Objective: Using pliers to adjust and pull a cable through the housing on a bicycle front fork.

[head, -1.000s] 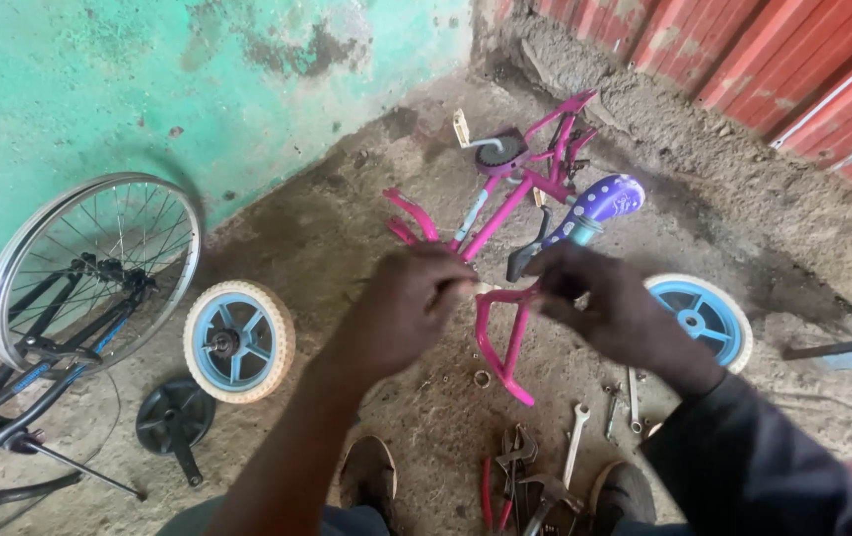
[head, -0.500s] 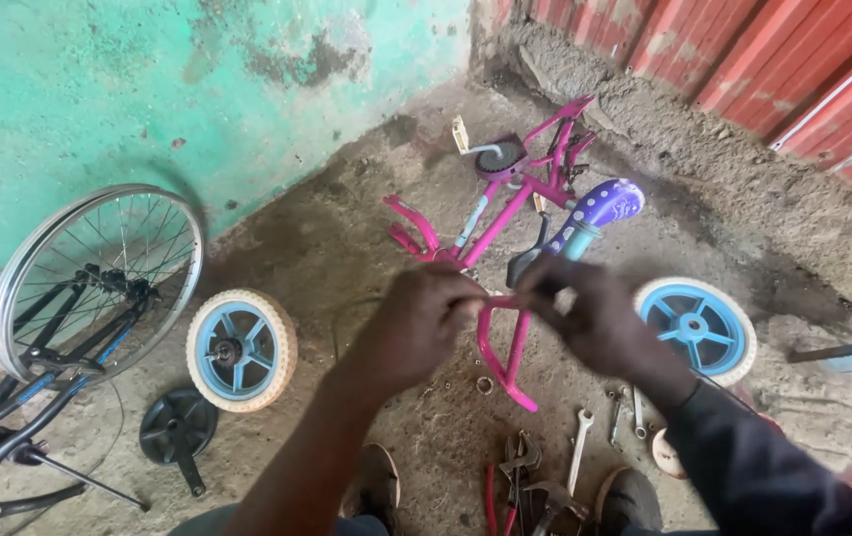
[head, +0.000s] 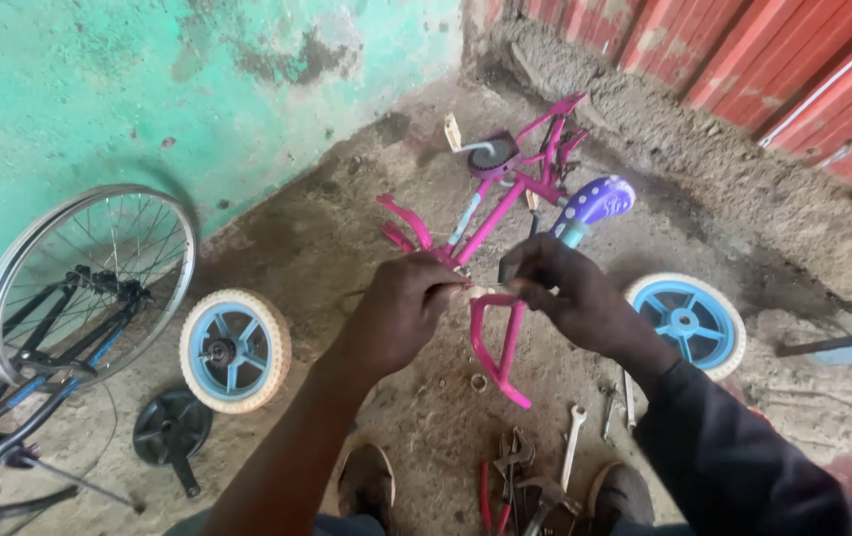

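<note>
Floor (head: 366, 228) of bare packed dirt, meeting a green wall (head: 148, 89). Spoked bicycle wheel (head: 83, 283), large, leaning at far left. Pink bicycle frame (head: 505, 203), child-sized, lying on the floor ahead of the person, with purple saddle (head: 597, 201). Pink fork (head: 500, 342), at the frame's near end, directly under both hands. Two small cream-tyred wheels with blue hubs: one (head: 235, 349) left of the frame, one (head: 686, 324) right of it. Black chainring with crank (head: 172, 429), near the left small wheel. Left hand (head: 401, 313), grip closed, fingertips pinched on a small pale part at the fork's top; what the part is cannot be told. Right hand (head: 570, 293), grip curled nearly closed around a small dark piece, touching the same spot. Spanner (head: 572, 444) and loose tools (head: 520, 481), on the floor between the shoes.
</note>
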